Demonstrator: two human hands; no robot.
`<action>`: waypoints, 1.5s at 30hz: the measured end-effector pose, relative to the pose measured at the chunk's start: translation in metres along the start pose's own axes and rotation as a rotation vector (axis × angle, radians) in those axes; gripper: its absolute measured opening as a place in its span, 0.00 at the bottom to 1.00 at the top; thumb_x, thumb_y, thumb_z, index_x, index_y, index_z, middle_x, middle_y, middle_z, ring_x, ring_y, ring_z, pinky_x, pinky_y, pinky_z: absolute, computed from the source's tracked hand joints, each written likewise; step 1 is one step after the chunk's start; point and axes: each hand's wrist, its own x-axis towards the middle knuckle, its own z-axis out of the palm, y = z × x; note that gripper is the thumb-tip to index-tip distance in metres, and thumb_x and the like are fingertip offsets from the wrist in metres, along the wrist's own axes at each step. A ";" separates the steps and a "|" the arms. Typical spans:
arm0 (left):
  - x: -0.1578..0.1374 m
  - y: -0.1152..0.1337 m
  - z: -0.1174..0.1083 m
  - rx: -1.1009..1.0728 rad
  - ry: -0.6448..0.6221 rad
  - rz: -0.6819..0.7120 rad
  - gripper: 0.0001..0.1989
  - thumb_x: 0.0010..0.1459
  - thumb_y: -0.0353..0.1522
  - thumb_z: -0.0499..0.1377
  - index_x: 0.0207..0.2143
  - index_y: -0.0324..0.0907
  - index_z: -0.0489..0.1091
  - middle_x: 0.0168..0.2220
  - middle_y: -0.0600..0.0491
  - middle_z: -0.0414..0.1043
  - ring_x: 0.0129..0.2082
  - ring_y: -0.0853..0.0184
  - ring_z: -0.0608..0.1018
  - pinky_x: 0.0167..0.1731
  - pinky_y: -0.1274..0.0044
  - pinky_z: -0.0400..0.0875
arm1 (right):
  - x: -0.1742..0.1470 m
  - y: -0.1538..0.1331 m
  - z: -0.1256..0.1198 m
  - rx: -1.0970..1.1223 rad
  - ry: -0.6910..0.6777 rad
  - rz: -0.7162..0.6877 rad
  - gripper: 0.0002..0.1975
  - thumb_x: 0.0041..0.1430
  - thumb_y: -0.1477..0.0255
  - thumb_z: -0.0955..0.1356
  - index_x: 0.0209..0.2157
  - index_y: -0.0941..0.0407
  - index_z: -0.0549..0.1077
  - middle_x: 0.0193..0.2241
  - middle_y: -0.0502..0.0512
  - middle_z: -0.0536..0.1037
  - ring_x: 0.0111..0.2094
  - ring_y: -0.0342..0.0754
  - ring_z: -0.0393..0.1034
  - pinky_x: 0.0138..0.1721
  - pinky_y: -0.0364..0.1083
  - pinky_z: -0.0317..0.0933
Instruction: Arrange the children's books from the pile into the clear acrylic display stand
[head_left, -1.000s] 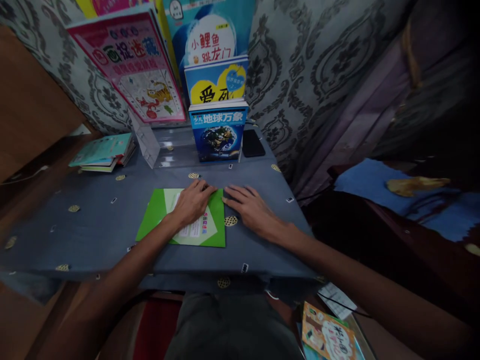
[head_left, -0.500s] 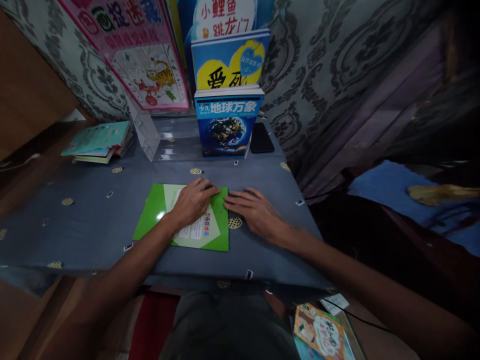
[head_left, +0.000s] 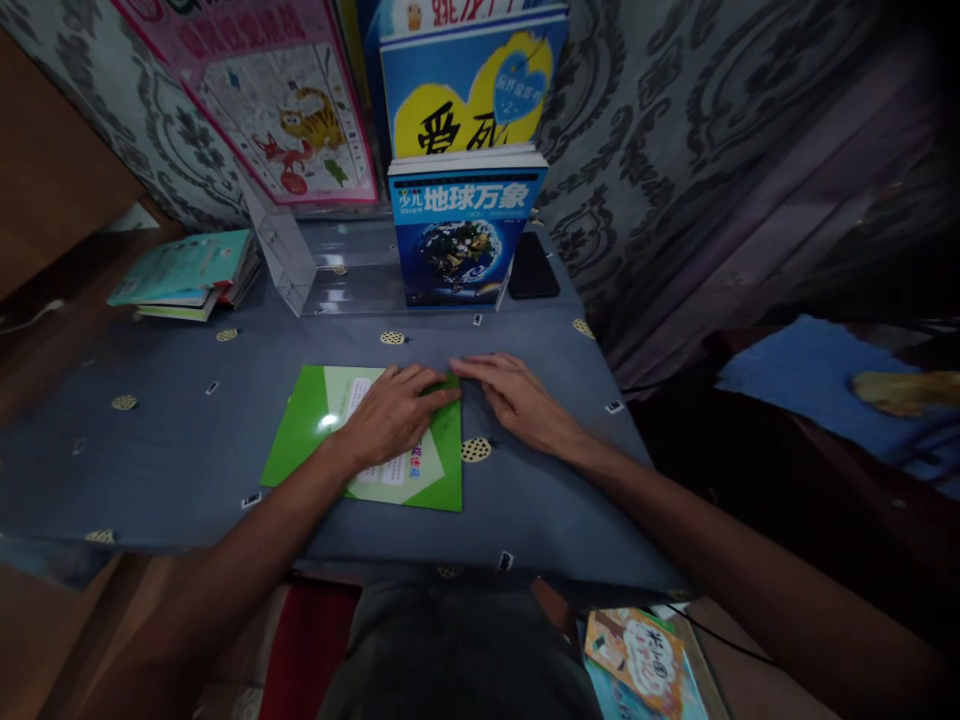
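A thin green book (head_left: pixel 435 485) with a pale panel and printed text lies flat on the cloth-covered table (head_left: pixel 180 440). My left hand (head_left: pixel 394 415) rests on its cover, fingers stretched toward the upper right corner, and hides part of the print. At that same corner, the fingertips of my right hand (head_left: pixel 517 400) touch or nearly touch the book's edge; which of the two I cannot tell. Its fingers are extended, with the palm over the cloth to the right of the book.
Behind stands a clear plastic rack (head_left: pixel 289 260) with a pink book (head_left: pixel 277 110), a yellow-and-blue book (head_left: pixel 465 90) and a blue Earth book (head_left: pixel 457 235). A black phone (head_left: pixel 532 268) lies beside it. Stacked books (head_left: pixel 184 270) sit left. An orange book (head_left: pixel 637 655) is below the table's edge.
My left fingers have slid right toward the book's corner. My right hand has shifted slightly up along the edge to that corner. The view has tilted a little downward.
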 end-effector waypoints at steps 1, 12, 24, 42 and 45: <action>0.000 0.001 -0.001 0.003 -0.007 -0.006 0.20 0.67 0.25 0.51 0.58 0.43 0.71 0.54 0.46 0.73 0.47 0.59 0.73 0.41 0.69 0.64 | 0.000 0.000 -0.001 0.015 0.001 0.007 0.30 0.68 0.79 0.56 0.69 0.50 0.59 0.57 0.56 0.77 0.64 0.54 0.64 0.63 0.65 0.57; 0.002 0.003 -0.002 -0.016 -0.008 -0.040 0.18 0.67 0.25 0.52 0.55 0.46 0.73 0.51 0.49 0.75 0.44 0.60 0.72 0.39 0.71 0.62 | 0.000 -0.001 0.001 -0.014 -0.001 -0.034 0.36 0.64 0.83 0.56 0.72 0.48 0.49 0.57 0.54 0.77 0.61 0.55 0.66 0.62 0.66 0.57; -0.015 0.009 -0.011 -0.120 0.010 -0.017 0.17 0.72 0.34 0.50 0.58 0.42 0.70 0.59 0.43 0.71 0.59 0.57 0.73 0.55 0.63 0.68 | -0.001 -0.007 0.003 -0.105 -0.007 -0.119 0.29 0.59 0.84 0.60 0.60 0.53 0.71 0.52 0.60 0.80 0.54 0.55 0.72 0.57 0.59 0.63; -0.116 0.023 -0.016 0.213 -0.020 -0.115 0.33 0.67 0.51 0.52 0.67 0.43 0.59 0.66 0.41 0.65 0.68 0.52 0.65 0.62 0.58 0.66 | -0.004 -0.007 0.007 -0.178 -0.016 -0.140 0.25 0.62 0.81 0.61 0.58 0.53 0.74 0.59 0.60 0.75 0.60 0.57 0.69 0.59 0.64 0.64; -0.117 0.026 -0.018 0.224 0.143 -0.042 0.21 0.71 0.43 0.52 0.59 0.41 0.66 0.56 0.44 0.76 0.60 0.57 0.76 0.56 0.66 0.74 | -0.008 -0.010 0.006 -0.166 0.013 -0.146 0.24 0.62 0.79 0.62 0.57 0.53 0.75 0.57 0.61 0.77 0.58 0.57 0.70 0.59 0.65 0.64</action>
